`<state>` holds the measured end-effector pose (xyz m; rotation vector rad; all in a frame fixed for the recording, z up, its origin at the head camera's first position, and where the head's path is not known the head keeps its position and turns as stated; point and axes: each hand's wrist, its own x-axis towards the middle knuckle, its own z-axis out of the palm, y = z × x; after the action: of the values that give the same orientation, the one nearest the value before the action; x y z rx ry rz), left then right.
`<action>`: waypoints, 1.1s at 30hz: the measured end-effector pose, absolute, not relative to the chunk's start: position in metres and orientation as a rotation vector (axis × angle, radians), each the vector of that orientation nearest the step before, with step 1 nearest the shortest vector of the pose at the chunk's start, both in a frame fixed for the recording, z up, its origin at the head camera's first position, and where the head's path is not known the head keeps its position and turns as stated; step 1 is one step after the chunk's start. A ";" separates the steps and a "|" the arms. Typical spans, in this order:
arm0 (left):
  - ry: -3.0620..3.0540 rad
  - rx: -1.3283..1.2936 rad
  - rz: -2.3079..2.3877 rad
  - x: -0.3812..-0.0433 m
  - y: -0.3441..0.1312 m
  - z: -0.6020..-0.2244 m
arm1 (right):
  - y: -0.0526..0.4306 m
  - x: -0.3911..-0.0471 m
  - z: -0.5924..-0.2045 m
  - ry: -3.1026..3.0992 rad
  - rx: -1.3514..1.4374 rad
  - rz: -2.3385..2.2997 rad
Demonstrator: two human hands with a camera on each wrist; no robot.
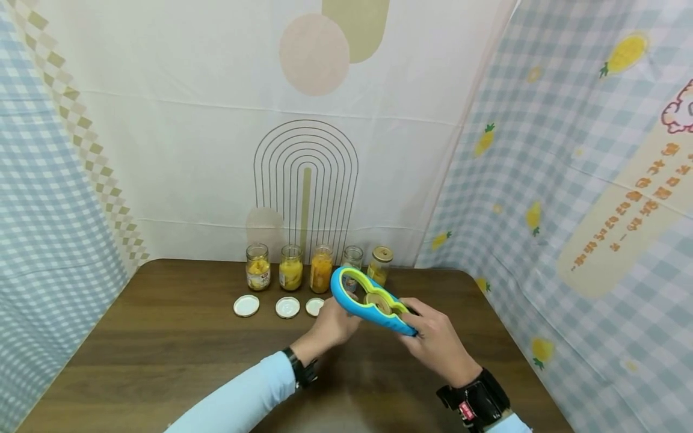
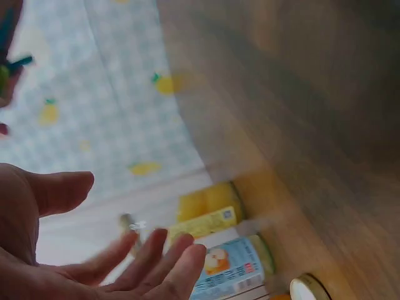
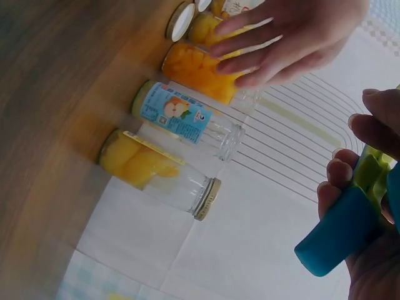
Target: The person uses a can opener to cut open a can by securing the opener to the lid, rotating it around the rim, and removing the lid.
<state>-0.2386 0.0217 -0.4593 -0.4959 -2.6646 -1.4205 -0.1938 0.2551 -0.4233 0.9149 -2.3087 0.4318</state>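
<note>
My right hand grips the handle end of a blue and green jar opener. Within the opener's frame, close to the thumb, a round gold lid shows. My left hand is empty beside the opener; in the left wrist view its thumb and fingers are spread apart. Behind the opener stands an uncapped glass jar with a blue label. To its right is a jar of yellow fruit, its gold cap still on.
Three uncapped jars of fruit, a left one, a middle one and an orange one, continue the row along the table's back edge. White-lined lids lie before them. Patterned cloth hangs behind the wooden table.
</note>
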 end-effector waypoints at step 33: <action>-2.386 -0.495 -2.131 -0.157 -0.024 -0.449 | 0.247 -0.188 -0.420 -2.292 0.965 0.403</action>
<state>-0.1569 -0.0238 -0.4488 -0.4952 -2.3856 -2.1315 -0.1881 0.2470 -0.4205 0.9651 -2.2919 0.4035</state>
